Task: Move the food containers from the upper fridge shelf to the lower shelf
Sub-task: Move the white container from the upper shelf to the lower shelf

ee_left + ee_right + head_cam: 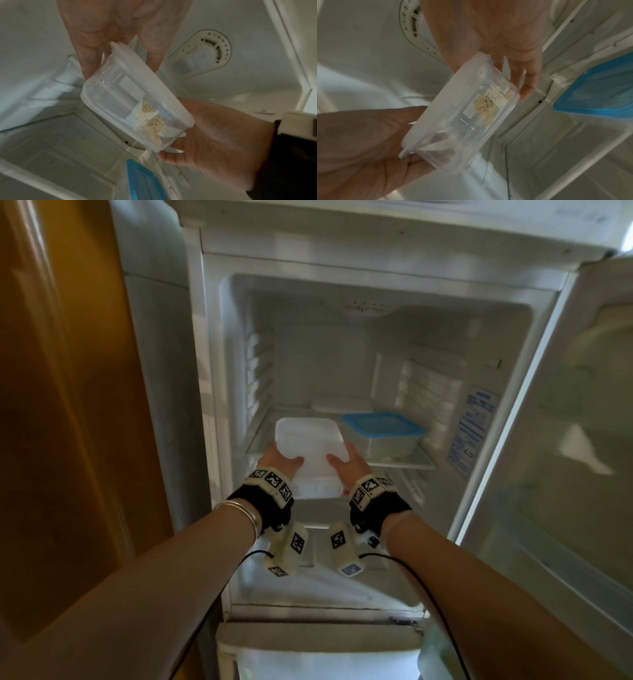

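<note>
Holding clear container (310, 444) — left hand (278, 461), right hand (350, 462).

Thermostat dial (215, 50) on fridge wall; blue label (474, 429).

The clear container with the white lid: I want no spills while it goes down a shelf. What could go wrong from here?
1. The clear container is held only at its ends by the left hand and right hand; it could slip.
2. Swinging it right could knock the blue-lidded container beside it.
</note>
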Demonstrator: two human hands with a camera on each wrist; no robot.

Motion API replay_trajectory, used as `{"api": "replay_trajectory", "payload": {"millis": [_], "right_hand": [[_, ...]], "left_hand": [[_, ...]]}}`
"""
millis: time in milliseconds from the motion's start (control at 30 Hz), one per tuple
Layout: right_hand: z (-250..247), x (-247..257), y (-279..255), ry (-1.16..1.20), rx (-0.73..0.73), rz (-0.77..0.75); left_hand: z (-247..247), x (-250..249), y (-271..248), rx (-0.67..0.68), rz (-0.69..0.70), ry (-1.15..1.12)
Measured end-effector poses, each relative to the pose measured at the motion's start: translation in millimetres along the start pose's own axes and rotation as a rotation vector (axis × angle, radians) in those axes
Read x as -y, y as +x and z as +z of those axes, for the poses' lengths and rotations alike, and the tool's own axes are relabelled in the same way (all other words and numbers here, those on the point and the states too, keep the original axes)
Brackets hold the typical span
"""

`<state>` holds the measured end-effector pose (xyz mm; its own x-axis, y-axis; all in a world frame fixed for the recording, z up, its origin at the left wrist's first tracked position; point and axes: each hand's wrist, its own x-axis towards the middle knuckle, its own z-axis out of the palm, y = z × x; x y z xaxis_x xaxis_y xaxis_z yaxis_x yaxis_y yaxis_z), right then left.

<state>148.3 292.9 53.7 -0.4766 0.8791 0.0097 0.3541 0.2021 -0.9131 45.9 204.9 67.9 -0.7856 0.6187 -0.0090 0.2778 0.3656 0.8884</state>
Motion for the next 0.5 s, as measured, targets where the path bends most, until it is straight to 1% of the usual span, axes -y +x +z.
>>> {"api": "replay_trajectory", "payload": {"millis": [200,367,500], "right_hand": [[7.1,-6.7,-38.4,0.148,-0.081,0.052],[11.8,-14.5,-70.8,0.115,-0.182,0.016],[20.6,-28.4,-92.1,0.132,-0.212,0.042]], "left_hand": [[-13.1,12.1,-23.5,0.063,0.028,-0.027],[-19.7,25.9,-46.7,0.13,0.065,-0.083],[-18.5,39.7,-60.8,0.163,0.053,-0.063]]}}
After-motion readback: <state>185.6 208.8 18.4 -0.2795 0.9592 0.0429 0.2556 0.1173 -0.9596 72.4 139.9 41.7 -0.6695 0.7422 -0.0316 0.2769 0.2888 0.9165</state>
